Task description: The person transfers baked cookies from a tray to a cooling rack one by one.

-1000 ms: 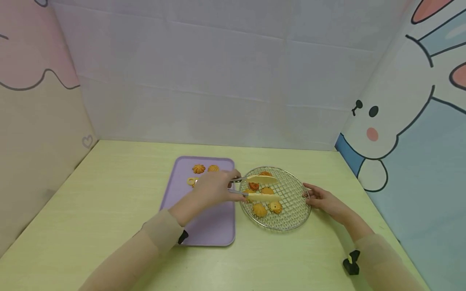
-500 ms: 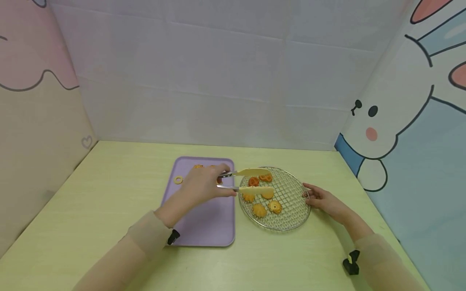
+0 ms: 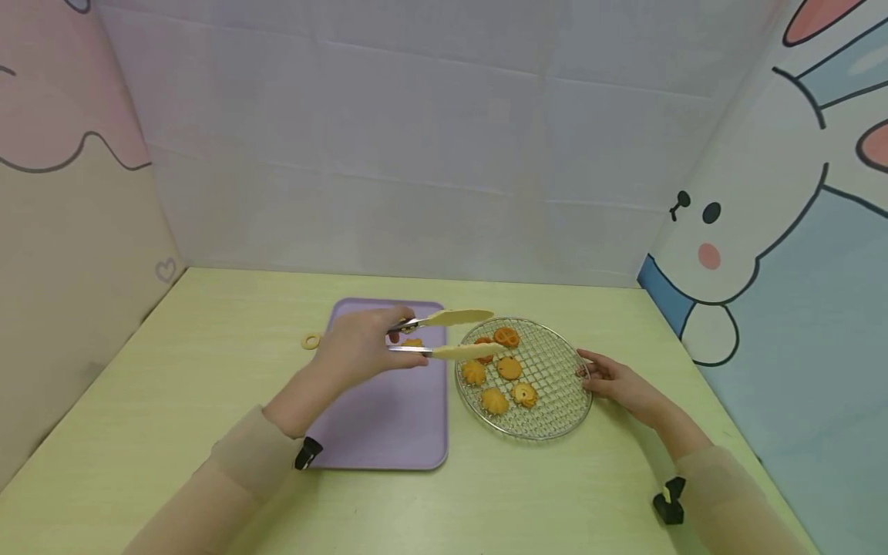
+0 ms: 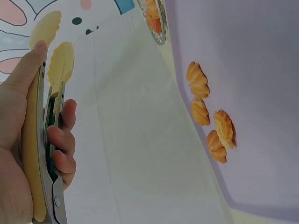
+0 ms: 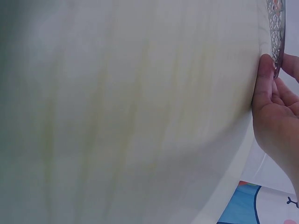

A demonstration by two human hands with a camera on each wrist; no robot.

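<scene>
My left hand [image 3: 357, 343] grips a pair of metal tongs with cream-yellow tips [image 3: 463, 351], held over the purple tray [image 3: 388, 432]. The two tips stand apart with nothing between them, reaching toward the rack. A yellow ring [image 3: 311, 341] shows behind the hand at the tongs' rear end. Several golden cookies [image 4: 198, 80] lie on the tray in the left wrist view, mostly hidden by my hand in the head view. My right hand [image 3: 620, 387] pinches the right rim of the round wire rack [image 3: 555, 412], thumb and fingers around its edge. Several cookies [image 3: 495, 401] sit on the rack's left half.
The tray and the rack lie side by side on a pale yellow table [image 3: 208, 432]. A whitish wall sheet [image 3: 416, 154] closes off the back, and printed cartoon panels [image 3: 798, 324] stand at the sides.
My left hand has drawn the tongs leftward from above the rack to over the tray, uncovering the cookies on the rack. My right hand has stayed at the rim.
</scene>
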